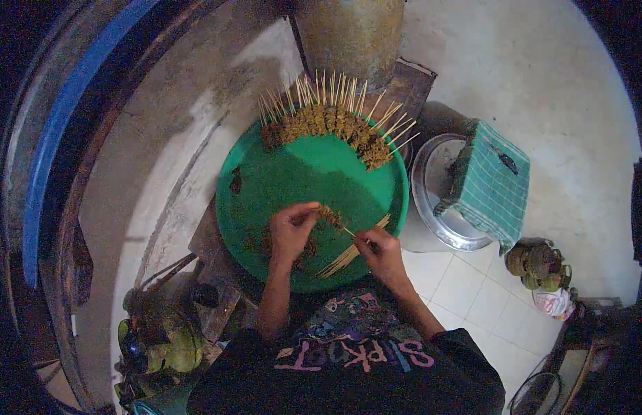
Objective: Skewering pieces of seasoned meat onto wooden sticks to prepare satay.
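Note:
Over a round green plastic tray, my right hand grips the bare end of a thin skewer. Brown meat pieces are threaded on its other end, where the fingertips of my left hand touch the tip. Beneath my right hand lies a bundle of bare bamboo skewers. Some loose brown meat sits close to my left wrist, partly hidden by it. Along the tray's far rim, many loaded skewers form an arc, their bare ends pointing outward.
A dark scrap lies at the tray's left. To the right stands a large metal pot, partly covered by a green checked cloth. Green coconuts are at lower left, more greenish husks at right. A big drum stands behind.

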Demonstrator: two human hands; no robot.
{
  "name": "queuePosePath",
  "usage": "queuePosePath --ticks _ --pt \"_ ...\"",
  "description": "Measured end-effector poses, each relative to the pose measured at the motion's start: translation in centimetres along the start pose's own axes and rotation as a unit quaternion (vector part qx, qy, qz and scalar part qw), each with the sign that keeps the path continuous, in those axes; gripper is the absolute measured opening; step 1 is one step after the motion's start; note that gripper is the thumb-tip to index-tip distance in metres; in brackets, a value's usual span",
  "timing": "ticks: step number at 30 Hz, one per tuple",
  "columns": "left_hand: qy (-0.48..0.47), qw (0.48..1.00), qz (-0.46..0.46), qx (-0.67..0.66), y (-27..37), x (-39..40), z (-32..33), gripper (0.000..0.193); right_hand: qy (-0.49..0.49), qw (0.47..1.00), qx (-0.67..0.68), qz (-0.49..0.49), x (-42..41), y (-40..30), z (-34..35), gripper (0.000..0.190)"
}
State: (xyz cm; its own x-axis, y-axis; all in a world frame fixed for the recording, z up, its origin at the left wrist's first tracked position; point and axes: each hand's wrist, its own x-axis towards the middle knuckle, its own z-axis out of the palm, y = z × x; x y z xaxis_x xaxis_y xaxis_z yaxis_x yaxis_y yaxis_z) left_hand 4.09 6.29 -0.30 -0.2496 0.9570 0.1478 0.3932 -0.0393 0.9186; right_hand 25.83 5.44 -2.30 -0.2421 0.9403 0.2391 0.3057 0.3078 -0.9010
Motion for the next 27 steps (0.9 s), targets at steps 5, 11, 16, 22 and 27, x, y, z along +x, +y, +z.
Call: queuePosePath --ticks 5,11,16,22,27 --pt "0.032 0.986 -0.079 -0.144 -1.4 0.1 0.1 0.014 -0.008 1.000 0.012 0.015 0.2 -0.3 0.1 0.007" --pt "-0.009 0.983 -0.162 -0.090 -1.2 0.4 -1.0 0.013 -0.023 1.000 0.003 -0.001 0.1 0.5 -0.5 0.009" --pt "0.004 0.986 -0.135 -0.100 -0.7 0.4 -1.0 0.012 -0.001 0.999 -0.037 -0.023 0.4 -0.2 -0.8 0.011" --pt "-0.034 0.999 -0.010 0.031 -0.2 0.0 -0.4 0.019 0.005 0.997 -0.068 -0.033 0.5 0.2 -0.5 0.010" --pt "-0.028 0.992 -0.096 -0.076 0.2 0.3 -0.5 0.027 -0.031 0.998 0.018 0.045 0.2 0.6 -0.4 0.014"
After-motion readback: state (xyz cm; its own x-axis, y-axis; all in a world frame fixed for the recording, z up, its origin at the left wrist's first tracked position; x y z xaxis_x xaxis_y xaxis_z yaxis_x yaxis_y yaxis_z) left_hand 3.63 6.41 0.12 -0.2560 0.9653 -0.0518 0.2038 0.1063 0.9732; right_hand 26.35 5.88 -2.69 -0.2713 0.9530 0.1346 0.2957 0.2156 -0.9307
